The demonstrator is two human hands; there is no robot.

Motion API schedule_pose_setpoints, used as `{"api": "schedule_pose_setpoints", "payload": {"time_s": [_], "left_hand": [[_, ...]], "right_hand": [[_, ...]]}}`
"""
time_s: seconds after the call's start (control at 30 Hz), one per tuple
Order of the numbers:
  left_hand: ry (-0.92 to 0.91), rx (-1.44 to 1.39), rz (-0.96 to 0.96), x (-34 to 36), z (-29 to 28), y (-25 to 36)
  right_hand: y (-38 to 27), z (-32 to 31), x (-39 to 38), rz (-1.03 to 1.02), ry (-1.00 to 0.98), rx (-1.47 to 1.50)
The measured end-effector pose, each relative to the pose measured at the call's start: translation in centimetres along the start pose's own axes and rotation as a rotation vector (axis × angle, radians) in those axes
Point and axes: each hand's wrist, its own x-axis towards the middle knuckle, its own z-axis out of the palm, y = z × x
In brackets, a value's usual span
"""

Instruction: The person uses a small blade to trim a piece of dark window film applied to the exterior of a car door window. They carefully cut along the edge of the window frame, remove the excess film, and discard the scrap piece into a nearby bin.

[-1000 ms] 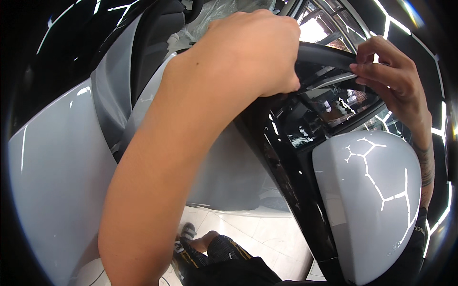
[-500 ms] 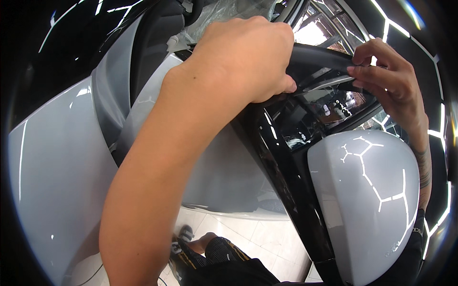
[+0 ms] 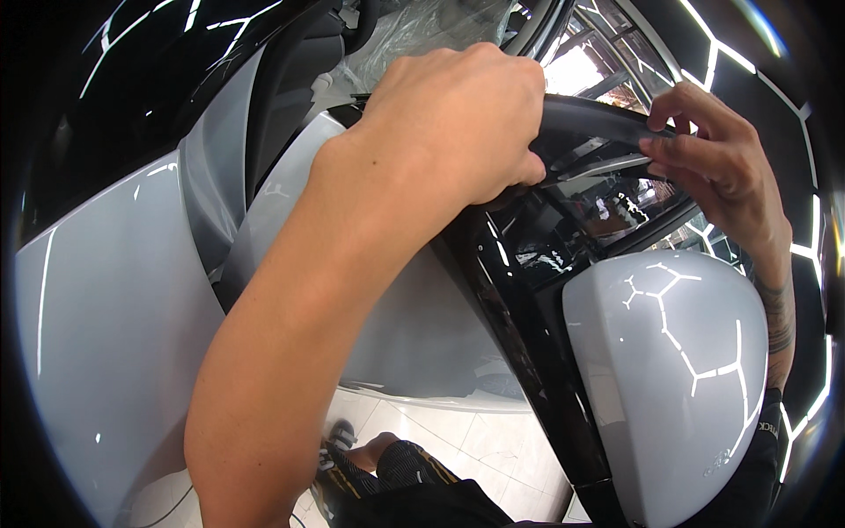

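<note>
Everything in view sits slightly lower than half a second ago, car and hands together, so neither hand has clearly changed its place on the curved, dull black strip (image 3: pixel 598 114). This strip spans the upper middle of the view, between the two hands, bowing gently upward.

At its left end is the bare left hand (image 3: pixel 458 114), back toward us, its forearm rising from the lower left. The thumb tip shows beside the strip, but the fingers are hidden, so how far they are closed, and on what, cannot be told. At its right end, the bare right hand (image 3: pixel 717 158) has its thumb and fingertips drawn together in a pinch on the strip, the index finger arched above.

Just below the strip lies dark, reflective glass (image 3: pixel 607 211). Nearer us stands a rounded, glossy silver-grey mirror cover (image 3: pixel 669 352), to the right of a long, shiny black bar (image 3: pixel 537 352). Crinkled clear plastic sheeting (image 3: pixel 422 35) lies beyond the left hand; pale floor tiles (image 3: pixel 466 440) show below.
</note>
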Motion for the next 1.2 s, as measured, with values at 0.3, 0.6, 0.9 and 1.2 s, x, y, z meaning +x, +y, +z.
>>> {"api": "schedule_pose_setpoints", "payload": {"time_s": [0.3, 0.6, 0.9, 1.2], "left_hand": [[0.011, 0.007, 0.000, 0.0, 0.2, -0.1], [0.007, -0.015, -0.009, 0.0, 0.0, -0.4], [0.024, -0.006, -0.013, -0.1, 0.2, -0.6], [0.020, -0.009, -0.043, -0.1, 0.0, -0.8]], "right_hand": [[0.2, 0.2, -0.2, 0.007, 0.040, 0.065], [0.2, 0.3, -0.8, 0.055, 0.071, 0.089], [0.2, 0.5, -1.3, 0.099, 0.101, 0.115], [-0.5, 0.7, -2.3, 0.241, 0.150, 0.130]]}}
